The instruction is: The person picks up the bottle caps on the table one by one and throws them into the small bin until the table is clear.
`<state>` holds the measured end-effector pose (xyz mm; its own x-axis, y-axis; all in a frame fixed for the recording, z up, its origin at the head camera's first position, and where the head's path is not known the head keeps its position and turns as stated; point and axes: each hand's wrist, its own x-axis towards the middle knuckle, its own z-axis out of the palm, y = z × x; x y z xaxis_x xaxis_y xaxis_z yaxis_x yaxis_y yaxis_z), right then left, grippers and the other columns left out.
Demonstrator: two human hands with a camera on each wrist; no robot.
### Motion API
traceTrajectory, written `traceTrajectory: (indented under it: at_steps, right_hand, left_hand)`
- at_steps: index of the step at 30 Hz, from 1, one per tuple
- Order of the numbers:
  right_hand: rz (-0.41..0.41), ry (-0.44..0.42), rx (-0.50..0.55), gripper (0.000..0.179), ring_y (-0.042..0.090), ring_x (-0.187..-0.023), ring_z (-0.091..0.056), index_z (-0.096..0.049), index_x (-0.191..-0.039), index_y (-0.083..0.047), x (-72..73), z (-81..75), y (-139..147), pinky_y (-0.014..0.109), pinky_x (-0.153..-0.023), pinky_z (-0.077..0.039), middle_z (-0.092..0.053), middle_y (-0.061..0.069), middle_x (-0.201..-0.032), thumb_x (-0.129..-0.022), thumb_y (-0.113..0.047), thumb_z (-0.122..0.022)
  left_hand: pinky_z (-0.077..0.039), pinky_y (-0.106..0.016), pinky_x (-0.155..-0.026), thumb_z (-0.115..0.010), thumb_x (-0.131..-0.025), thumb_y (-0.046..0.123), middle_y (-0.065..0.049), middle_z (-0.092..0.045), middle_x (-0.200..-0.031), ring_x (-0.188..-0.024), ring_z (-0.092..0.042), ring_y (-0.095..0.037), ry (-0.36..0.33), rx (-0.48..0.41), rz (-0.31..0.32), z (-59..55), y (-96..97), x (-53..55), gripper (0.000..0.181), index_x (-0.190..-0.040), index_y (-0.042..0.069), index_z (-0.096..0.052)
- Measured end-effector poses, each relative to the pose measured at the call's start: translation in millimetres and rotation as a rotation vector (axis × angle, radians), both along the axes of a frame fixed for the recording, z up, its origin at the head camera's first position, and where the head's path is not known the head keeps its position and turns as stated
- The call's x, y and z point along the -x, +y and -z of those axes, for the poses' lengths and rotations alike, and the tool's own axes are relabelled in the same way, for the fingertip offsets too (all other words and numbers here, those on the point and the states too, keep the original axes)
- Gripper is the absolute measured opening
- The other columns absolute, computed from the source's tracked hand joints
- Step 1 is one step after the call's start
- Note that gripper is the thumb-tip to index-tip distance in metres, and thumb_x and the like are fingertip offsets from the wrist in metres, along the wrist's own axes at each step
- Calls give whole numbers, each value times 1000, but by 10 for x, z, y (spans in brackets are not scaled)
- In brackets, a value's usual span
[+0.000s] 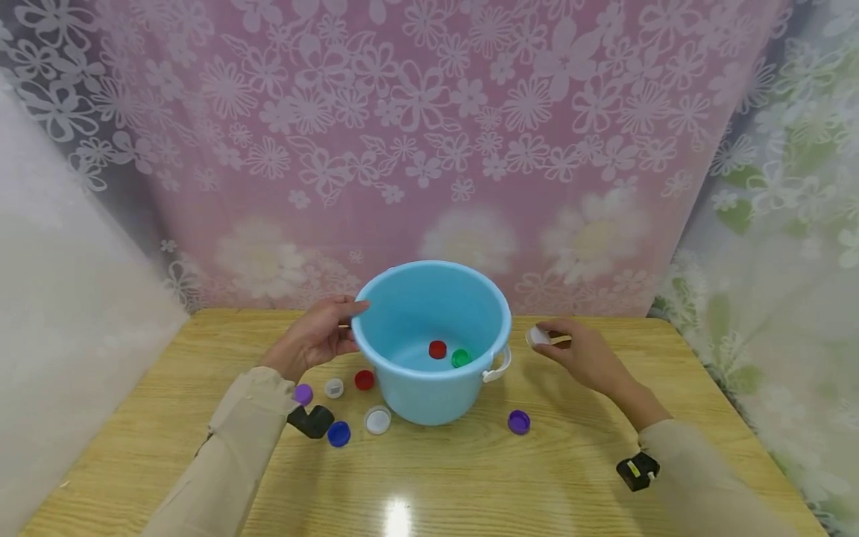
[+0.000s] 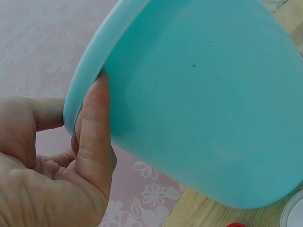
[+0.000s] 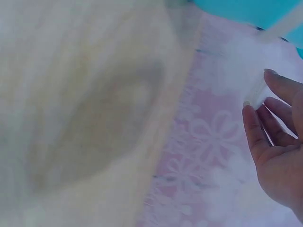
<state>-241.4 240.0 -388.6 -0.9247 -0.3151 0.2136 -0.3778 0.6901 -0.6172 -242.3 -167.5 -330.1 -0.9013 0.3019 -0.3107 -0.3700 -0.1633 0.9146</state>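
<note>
A light blue bucket stands at the middle of the wooden table, a red cap and a green cap inside it. My left hand grips its rim at the left side, thumb and fingers on either side of the edge. To the right of the bucket, my right hand pinches a white cap between thumb and fingers, raised over the table. In the right wrist view that white cap is seen edge-on at the fingertips.
Left of the bucket lie a purple cap, a small white cap, a red cap, a blue cap and a larger white cap. Another purple cap lies to its right. Flowered curtains hang behind the table.
</note>
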Motion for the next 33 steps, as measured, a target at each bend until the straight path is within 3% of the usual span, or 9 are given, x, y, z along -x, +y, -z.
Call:
traceTrajectory:
  at_steps: [8,13,20,29,33]
  right_hand:
    - [71,58,5,49,42,-101,-60,-52,-134,0,79,-396,32,49,-78,-54,-57,23,-118,-94,-27,-62]
    - [51,148,46,46,38,-103,-59,-55,-131,0,132,-560,-52,48,-81,-53,-54,20,-122,-94,-25,-63]
    - [59,174,53,48,36,-101,-62,-57,-131,-6,154,-748,-274,48,-80,-54,-55,15,-123,-92,-34,-63]
    - [-61,175,149,45,33,-101,-62,-56,-129,-2,138,-869,-642,43,-81,-55,-54,14,-125,-91,-25,-66]
    - [-125,183,119,45,29,-101,-63,-57,-129,-3,140,-883,-789,41,-80,-55,-54,11,-126,-91,-24,-67]
  left_hand:
    - [-56,-27,-55,-54,-98,20,-14,-56,-90,-56,-63,-15,-3,-9,-11,13,-4,0,30,-116,-2,-45]
    - [-56,-26,-54,-54,-99,20,-14,-57,-87,-55,-63,-15,1,-12,-8,12,-5,-3,28,-114,-2,-44]
    - [-56,-26,-54,-53,-99,20,-14,-57,-89,-56,-64,-16,2,-5,-7,0,11,-8,30,-118,-2,-43]
    - [-56,-26,-54,-51,-100,19,-13,-57,-86,-55,-63,-15,14,-9,-8,4,12,-1,29,-116,-3,-43]
    - [-56,-26,-55,-52,-100,20,-14,-57,-87,-57,-64,-16,15,-2,-5,10,18,3,31,-117,-4,-42]
